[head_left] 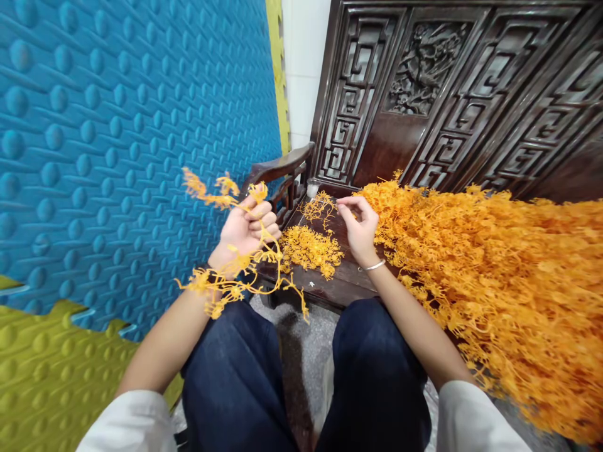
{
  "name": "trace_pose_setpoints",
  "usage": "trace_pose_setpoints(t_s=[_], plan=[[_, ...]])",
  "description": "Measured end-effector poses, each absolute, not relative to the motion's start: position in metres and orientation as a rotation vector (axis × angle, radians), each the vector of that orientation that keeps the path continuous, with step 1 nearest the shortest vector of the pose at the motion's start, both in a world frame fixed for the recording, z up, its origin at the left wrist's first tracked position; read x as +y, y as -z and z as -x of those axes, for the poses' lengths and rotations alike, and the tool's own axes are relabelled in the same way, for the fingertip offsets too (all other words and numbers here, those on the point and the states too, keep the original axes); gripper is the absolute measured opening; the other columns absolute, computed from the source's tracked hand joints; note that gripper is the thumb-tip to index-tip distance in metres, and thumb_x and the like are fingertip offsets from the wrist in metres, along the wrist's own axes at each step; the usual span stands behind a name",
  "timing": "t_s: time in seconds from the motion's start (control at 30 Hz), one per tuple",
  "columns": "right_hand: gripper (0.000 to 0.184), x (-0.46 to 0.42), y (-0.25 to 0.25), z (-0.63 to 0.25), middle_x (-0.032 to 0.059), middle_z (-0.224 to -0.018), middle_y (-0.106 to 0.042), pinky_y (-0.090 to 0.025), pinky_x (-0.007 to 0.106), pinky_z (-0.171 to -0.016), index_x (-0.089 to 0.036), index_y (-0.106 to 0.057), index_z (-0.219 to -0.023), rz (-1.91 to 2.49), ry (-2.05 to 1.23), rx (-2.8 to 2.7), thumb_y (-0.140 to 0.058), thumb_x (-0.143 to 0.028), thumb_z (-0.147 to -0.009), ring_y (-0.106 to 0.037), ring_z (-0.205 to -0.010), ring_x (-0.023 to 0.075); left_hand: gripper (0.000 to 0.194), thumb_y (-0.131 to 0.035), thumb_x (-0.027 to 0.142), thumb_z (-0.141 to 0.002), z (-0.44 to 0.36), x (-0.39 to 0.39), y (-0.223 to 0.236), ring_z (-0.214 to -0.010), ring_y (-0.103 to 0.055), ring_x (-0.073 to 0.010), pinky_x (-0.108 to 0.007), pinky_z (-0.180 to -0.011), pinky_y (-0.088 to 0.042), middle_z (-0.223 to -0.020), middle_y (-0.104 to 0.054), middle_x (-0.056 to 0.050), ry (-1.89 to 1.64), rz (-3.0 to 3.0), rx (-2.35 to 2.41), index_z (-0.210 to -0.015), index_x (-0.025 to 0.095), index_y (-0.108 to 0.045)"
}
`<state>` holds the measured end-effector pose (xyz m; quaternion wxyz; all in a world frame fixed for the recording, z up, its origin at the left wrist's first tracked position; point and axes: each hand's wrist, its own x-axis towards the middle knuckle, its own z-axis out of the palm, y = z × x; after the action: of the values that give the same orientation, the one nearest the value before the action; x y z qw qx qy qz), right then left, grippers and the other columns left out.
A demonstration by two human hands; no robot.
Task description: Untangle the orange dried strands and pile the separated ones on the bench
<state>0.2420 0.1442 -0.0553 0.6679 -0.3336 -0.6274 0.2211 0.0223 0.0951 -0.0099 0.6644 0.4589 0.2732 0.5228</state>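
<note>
My left hand (249, 229) is closed around an orange-yellow branching plastic sprig (271, 254). Thin stems with small clustered tips hang below the fist and stick out above it to the left. My right hand (362, 227) is held in a pinch over the dark wooden bench seat (346, 285), thumb and forefinger together. Whatever may be between those fingertips is too small to make out. Just left of them lies a loose tangle of bare orange stems (319, 206). A small pile of yellow-orange clusters (311, 250) rests on the seat between my hands.
A large heap of the same orange sprigs (509, 270) covers the right side. Behind stands a carved dark wooden backrest (391, 141), with an armrest (282, 164) at its left end. Blue foam matting (141, 125) rises on the left, with yellow-green matting (56, 370) below.
</note>
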Motion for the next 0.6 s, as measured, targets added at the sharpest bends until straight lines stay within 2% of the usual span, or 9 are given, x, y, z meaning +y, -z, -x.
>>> trace_pose_setpoints(t_s=[0.1,0.17,0.23,0.33,0.43,0.53,0.6], plan=[[0.015,0.138,0.051,-0.239,0.0013,-0.084,-0.064,-0.049,0.031,-0.074,-0.021,-0.064,-0.09,0.65,-0.718,-1.48,-0.054,-0.032,-0.086,-0.06,-0.075,0.0132,0.066,-0.041,0.058,-0.087,-0.035,0.098,0.015,-0.031,-0.01,-0.0027,-0.018,-0.032,-0.016,-0.038,-0.008,0.007,-0.871,-0.879,0.625,-0.042,0.019,-0.012],[0.022,0.133,0.048,-0.236,0.0018,-0.088,-0.065,-0.05,0.032,-0.075,-0.023,-0.064,-0.099,0.575,-0.892,-1.599,-0.053,-0.038,-0.087,-0.06,-0.075,0.0127,0.062,-0.03,0.05,-0.093,-0.045,0.098,0.018,-0.03,-0.01,-0.0018,-0.016,-0.031,-0.015,-0.038,-0.01,0.007,-0.659,-0.79,0.669,-0.041,0.019,-0.016],[0.025,0.128,0.046,-0.233,0.002,-0.092,-0.063,-0.05,0.032,-0.076,-0.024,-0.064,-0.102,0.497,-0.989,-1.727,-0.062,-0.039,-0.081,-0.06,-0.078,0.013,0.06,-0.021,0.044,-0.096,-0.053,0.097,0.021,-0.03,-0.008,-0.0014,-0.014,-0.03,-0.015,-0.039,-0.011,0.007,-0.527,-0.741,0.709,-0.042,0.018,-0.02],[0.021,0.123,0.044,-0.229,0.0013,-0.09,-0.06,-0.05,0.03,-0.073,-0.024,-0.068,-0.09,0.429,-0.956,-1.831,-0.074,-0.032,-0.071,-0.057,-0.08,0.0132,0.058,-0.02,0.043,-0.096,-0.058,0.095,0.025,-0.031,-0.006,-0.0011,-0.013,-0.03,-0.014,-0.04,-0.01,0.009,-0.468,-0.726,0.723,-0.043,0.017,-0.024],[0.013,0.12,0.044,-0.229,0.0005,-0.083,-0.058,-0.048,0.03,-0.072,-0.021,-0.065,-0.075,0.409,-0.934,-1.845,-0.074,-0.029,-0.071,-0.056,-0.078,0.013,0.057,-0.02,0.045,-0.095,-0.056,0.095,0.027,-0.03,-0.008,-0.0018,-0.013,-0.03,-0.014,-0.039,-0.012,0.008,-0.476,-0.738,0.722,-0.046,0.017,-0.028],[0.017,0.117,0.042,-0.228,-0.001,-0.076,-0.059,-0.049,0.03,-0.071,-0.02,-0.058,-0.071,0.42,-1.032,-1.769,-0.073,-0.028,-0.072,-0.058,-0.073,0.012,0.062,-0.016,0.056,-0.092,-0.052,0.098,0.03,-0.029,-0.013,-0.0042,-0.016,-0.031,-0.015,-0.036,-0.02,0.006,-0.506,-0.808,0.713,-0.053,0.016,-0.043],[0.019,0.115,0.04,-0.227,-0.0024,-0.07,-0.059,-0.049,0.029,-0.066,-0.02,-0.055,-0.073,0.458,-1.117,-1.699,-0.071,-0.029,-0.074,-0.059,-0.065,0.0109,0.064,-0.02,0.063,-0.088,-0.052,0.102,0.033,-0.028,-0.02,-0.0058,-0.018,-0.032,-0.018,-0.035,-0.028,0.004,-0.566,-0.86,0.7,-0.062,0.015,-0.052]])
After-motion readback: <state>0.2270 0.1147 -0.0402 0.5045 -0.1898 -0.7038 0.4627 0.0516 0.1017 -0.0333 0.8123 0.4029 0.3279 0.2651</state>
